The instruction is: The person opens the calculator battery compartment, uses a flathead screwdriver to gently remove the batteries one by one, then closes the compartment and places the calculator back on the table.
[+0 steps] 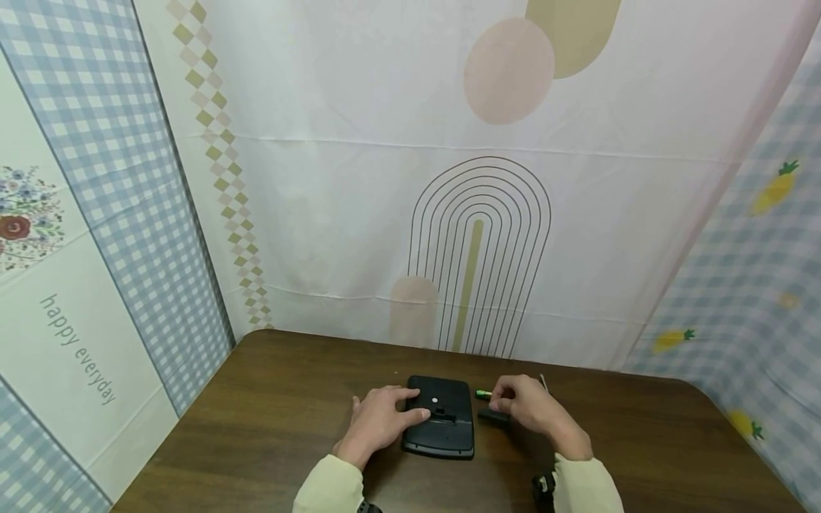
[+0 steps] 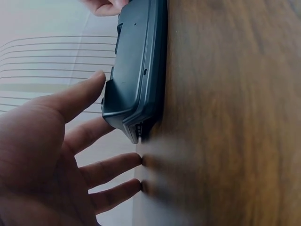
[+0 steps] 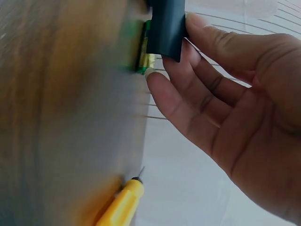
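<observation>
A flat black device with a rounded outline (image 1: 449, 437) lies on the table with a small recessed compartment showing on its upper face. My left hand (image 1: 377, 420) rests at its left side, thumb and index finger touching it; in the left wrist view the fingers of the left hand (image 2: 42, 146) are spread and fairly straight. Just right of the device, my right hand (image 1: 531, 405) pinches a small black cover (image 3: 167, 30) between thumb and fingers. A green battery (image 1: 482, 394) lies beyond the cover, close to the right fingertips.
A yellow-handled screwdriver (image 3: 121, 205) lies on the table near the right hand, largely hidden by that hand in the head view. The brown wooden table (image 1: 256, 434) meets a patterned cloth (image 1: 333, 214) at its back edge. More cloth hangs at both sides.
</observation>
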A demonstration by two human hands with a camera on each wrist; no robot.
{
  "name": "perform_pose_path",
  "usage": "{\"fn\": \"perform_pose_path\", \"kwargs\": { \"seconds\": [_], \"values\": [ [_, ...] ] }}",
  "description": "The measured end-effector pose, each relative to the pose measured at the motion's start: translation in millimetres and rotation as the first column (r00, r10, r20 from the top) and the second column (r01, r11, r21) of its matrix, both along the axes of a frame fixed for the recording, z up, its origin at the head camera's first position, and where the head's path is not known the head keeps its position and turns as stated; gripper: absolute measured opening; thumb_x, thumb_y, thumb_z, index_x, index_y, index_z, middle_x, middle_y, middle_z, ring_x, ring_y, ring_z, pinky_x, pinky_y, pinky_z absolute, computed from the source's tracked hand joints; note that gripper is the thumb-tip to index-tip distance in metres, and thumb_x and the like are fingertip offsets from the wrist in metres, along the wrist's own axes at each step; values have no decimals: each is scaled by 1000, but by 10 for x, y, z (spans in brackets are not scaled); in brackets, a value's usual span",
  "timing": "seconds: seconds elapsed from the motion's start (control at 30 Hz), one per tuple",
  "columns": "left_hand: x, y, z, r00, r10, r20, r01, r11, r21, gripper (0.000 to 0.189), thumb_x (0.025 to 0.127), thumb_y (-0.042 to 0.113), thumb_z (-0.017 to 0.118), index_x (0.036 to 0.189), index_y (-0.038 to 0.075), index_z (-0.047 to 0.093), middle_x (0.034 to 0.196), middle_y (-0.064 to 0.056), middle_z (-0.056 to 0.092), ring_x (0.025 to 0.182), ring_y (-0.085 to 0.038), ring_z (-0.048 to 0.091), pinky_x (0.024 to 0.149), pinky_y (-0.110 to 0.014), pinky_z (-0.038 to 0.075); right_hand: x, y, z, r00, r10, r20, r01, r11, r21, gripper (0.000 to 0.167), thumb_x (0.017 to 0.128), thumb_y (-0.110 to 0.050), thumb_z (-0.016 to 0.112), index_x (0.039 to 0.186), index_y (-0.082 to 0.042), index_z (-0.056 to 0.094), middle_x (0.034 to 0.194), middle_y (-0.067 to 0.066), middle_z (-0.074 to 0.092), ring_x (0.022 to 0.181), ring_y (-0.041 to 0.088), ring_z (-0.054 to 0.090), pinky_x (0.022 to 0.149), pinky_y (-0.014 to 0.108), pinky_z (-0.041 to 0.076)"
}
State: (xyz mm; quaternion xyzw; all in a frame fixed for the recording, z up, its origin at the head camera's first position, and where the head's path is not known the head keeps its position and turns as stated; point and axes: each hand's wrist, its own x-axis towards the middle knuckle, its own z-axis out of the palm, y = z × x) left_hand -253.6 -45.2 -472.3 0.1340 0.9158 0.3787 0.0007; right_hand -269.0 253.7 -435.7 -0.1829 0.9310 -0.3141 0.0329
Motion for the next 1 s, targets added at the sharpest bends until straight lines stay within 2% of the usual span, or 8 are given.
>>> {"fn": "perform_pose_path", "kwargs": {
  "seconds": [0.43, 0.77, 1.0],
  "values": [
    [0, -20, 23, 1000, -6, 18, 5, 1000, 26, 40, 98, 39, 76, 130, 16, 78, 136, -12, 70, 135, -43, 56, 107, -90, 13, 66, -175, 165, 998, -43, -51, 42, 999, -28, 13, 98, -5, 75, 90, -12, 70, 83, -4, 64, 73, 14, 56, 63, 31, 49],
    [9, -23, 34, 1000, -4, 1, 4, 999, 33, 35, 97, 34, 76, 126, 14, 80, 134, -12, 71, 134, -44, 58, 106, -90, 12, 63, -346, 162, 997, -3, -71, 0, 999, -42, 12, 97, -5, 76, 91, -13, 71, 87, -5, 66, 74, 15, 59, 63, 29, 52],
    [-2, -25, 37, 1000, -1, 8, 0, 1000, 25, 35, 98, 36, 76, 126, 15, 80, 133, -11, 72, 133, -43, 58, 106, -90, 12, 59, -450, 144, 995, 54, -85, -59, 997, -57, 12, 98, -5, 75, 91, -12, 70, 85, -5, 65, 73, 12, 58, 62, 28, 52]
  ]
}}
